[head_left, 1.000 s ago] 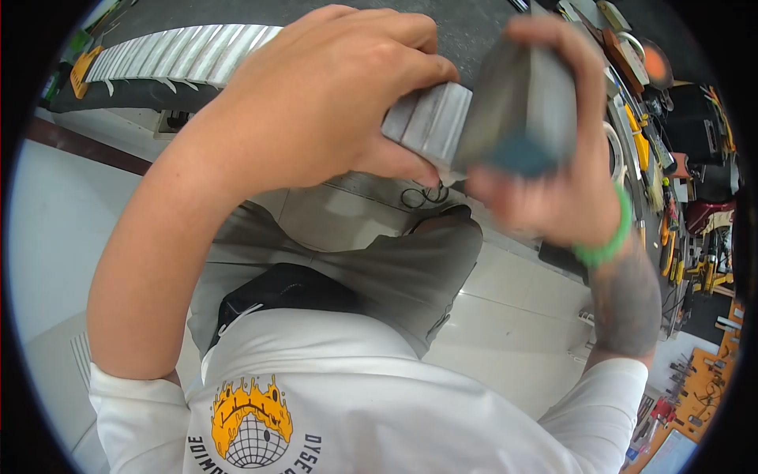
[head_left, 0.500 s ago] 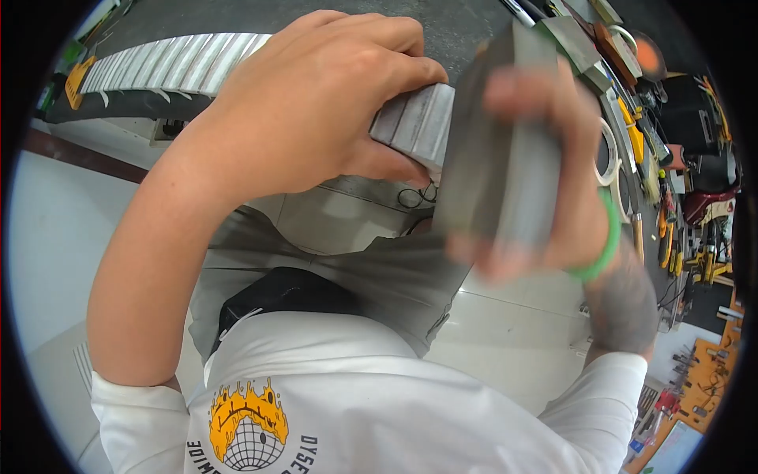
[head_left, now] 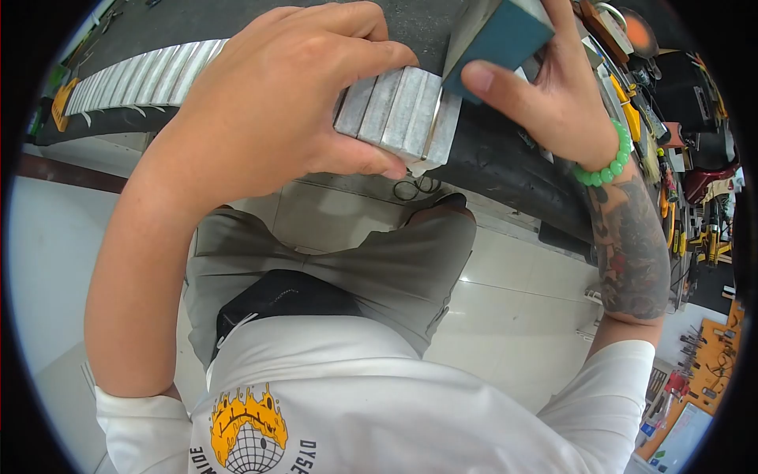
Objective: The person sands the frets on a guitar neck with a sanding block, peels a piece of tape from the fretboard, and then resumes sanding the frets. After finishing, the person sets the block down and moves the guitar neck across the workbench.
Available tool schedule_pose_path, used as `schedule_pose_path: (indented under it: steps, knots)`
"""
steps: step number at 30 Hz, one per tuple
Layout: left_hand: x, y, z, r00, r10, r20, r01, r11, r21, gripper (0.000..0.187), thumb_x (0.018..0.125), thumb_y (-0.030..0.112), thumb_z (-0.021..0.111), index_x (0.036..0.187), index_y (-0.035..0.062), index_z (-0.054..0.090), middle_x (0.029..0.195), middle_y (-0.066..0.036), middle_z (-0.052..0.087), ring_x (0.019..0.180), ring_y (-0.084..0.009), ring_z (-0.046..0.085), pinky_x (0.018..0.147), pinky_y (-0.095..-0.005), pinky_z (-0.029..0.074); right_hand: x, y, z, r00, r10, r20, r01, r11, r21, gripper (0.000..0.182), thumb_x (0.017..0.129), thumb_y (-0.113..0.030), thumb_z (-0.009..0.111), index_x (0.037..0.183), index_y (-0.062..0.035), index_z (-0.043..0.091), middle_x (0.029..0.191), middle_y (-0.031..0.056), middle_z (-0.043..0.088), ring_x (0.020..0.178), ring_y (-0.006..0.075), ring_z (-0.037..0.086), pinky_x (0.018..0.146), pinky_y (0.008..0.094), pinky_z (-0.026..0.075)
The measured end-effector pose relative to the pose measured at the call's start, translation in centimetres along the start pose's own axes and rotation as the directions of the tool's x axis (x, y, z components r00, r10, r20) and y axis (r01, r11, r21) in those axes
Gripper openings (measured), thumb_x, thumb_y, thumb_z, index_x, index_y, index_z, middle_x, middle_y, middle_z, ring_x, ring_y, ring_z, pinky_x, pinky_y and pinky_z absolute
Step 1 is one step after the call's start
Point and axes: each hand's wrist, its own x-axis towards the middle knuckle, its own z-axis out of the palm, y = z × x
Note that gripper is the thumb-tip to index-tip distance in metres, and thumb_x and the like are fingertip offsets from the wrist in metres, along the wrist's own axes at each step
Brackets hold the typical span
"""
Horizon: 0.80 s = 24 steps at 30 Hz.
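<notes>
A long row of pale grey blocks (head_left: pixel 142 77) lies along the dark table, with a yellow piece (head_left: pixel 63 104) at its far left end. My left hand (head_left: pixel 316 87) is wrapped over the row near its right end, thumb on the near side and fingers on the far side. Several blocks (head_left: pixel 399 110) show past that hand. My right hand (head_left: pixel 553 103) grips a thick block (head_left: pixel 501 43) with a blue-green face, its thumb across the lower edge. This block is tilted just beyond the row's right end; whether they touch, I cannot tell.
At the right edge of the table (head_left: pixel 505 150) lie several tools, among them a yellow-handled one (head_left: pixel 624 103). An orange pegboard (head_left: pixel 714 371) with tools stands at the lower right. Below the table are the pale tiled floor (head_left: pixel 505 316) and a coiled black cord (head_left: pixel 414 188).
My right hand has moved up with its block, away from the near side of the row, and the block's blue-green face now shows. My left hand and the row have shifted slightly left.
</notes>
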Motion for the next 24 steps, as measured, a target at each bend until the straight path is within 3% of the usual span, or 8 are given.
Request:
schedule_pose_path:
  steps: [4,5,7,10,17,19,20,24]
  knots:
    - [0.3,-0.3,-0.7,0.997,0.023,0.072,-0.026,0.999,0.045,0.069,0.067,0.047,0.088,0.116,0.0028,0.070,0.099,-0.009,0.060,0.096,-0.0293,0.061,0.087,-0.0401,0.047,-0.6,-1.4,0.8,0.991,-0.130,0.022,0.132,0.966,-0.221,0.094,0.075,-0.033,0.090,0.146,-0.0030,0.036,0.131,0.0114,0.044,0.121,0.0234,0.048,0.107,0.0379,0.038]
    - [0.4,-0.7,-1.0,0.985,0.054,0.166,-0.068,0.994,0.083,0.065,0.078,0.051,0.085,0.118,0.0022,0.069,0.103,-0.010,0.061,0.101,-0.0282,0.063,0.091,-0.0396,0.047,-1.4,0.1,0.3,0.988,-0.104,0.115,0.080,0.976,0.200,0.095,0.074,-0.036,0.091,0.145,-0.0029,0.036,0.130,0.0120,0.044,0.119,0.0240,0.049,0.105,0.0389,0.039]
    - [0.5,-0.9,-1.0,0.986,0.050,0.161,-0.065,0.994,0.086,0.065,0.078,0.051,0.084,0.118,0.0018,0.069,0.103,-0.011,0.061,0.101,-0.0283,0.063,0.091,-0.0395,0.047,-1.1,-3.1,-2.2,0.917,-0.075,0.391,0.147,0.977,-0.156,0.096,0.074,-0.038,0.091,0.144,-0.0030,0.036,0.130,0.0121,0.044,0.117,0.0239,0.048,0.104,0.0391,0.040]
    - [0.2,-0.9,-0.8,0.986,0.045,0.164,-0.058,0.995,0.077,0.065,0.079,0.051,0.083,0.118,0.0010,0.069,0.104,-0.011,0.062,0.101,-0.0284,0.063,0.092,-0.0394,0.047,0.1,-2.3,0.9,0.997,-0.049,0.053,0.059,0.979,-0.196,0.096,0.074,-0.034,0.090,0.146,-0.0025,0.035,0.129,0.0107,0.044,0.116,0.0220,0.048,0.102,0.0364,0.040]
    - [0.3,-0.7,-0.9,0.992,0.036,0.120,-0.033,0.999,-0.027,0.061,0.083,0.046,0.081,0.117,-0.0027,0.069,0.107,-0.014,0.062,0.104,-0.0293,0.064,0.096,-0.0400,0.047,0.7,-3.0,-1.7,0.970,0.000,0.242,0.063,0.966,-0.252,0.096,0.074,-0.032,0.091,0.146,-0.0049,0.034,0.129,0.0127,0.045,0.118,0.0223,0.050,0.101,0.0374,0.042]
    - [-0.2,-0.6,-0.7,0.995,0.075,0.073,-0.075,0.997,-0.001,0.057,0.084,0.044,0.081,0.114,-0.0032,0.069,0.106,-0.014,0.063,0.104,-0.0296,0.064,0.096,-0.0398,0.047,3.0,-3.4,-4.6,0.780,0.113,0.616,-0.224,0.969,0.106,0.101,0.073,-0.036,0.092,0.148,-0.0049,0.032,0.131,0.0113,0.044,0.121,0.0231,0.049,0.103,0.0387,0.041]
    - [-0.4,-0.7,-0.6,0.992,0.125,0.029,-0.126,0.991,0.037,0.054,0.084,0.042,0.080,0.111,-0.0038,0.069,0.106,-0.014,0.063,0.104,-0.0300,0.063,0.095,-0.0397,0.047,0.7,0.5,-1.7,0.979,0.155,0.132,-0.143,0.985,-0.093,0.103,0.077,-0.043,0.089,0.153,-0.0048,0.032,0.135,0.0118,0.052,0.121,0.0208,0.054,0.103,0.0357,0.045]
    - [-1.4,-1.2,-0.2,0.990,0.139,-0.031,-0.138,0.989,0.053,0.047,0.085,0.039,0.079,0.104,-0.0028,0.070,0.103,-0.014,0.064,0.105,-0.0298,0.064,0.094,-0.0395,0.048,-0.6,-1.6,0.0,0.982,-0.080,0.173,0.077,0.997,0.022,0.099,0.083,-0.045,0.085,0.154,-0.0009,0.031,0.141,0.0117,0.048,0.126,0.0222,0.053,0.106,0.0372,0.044]
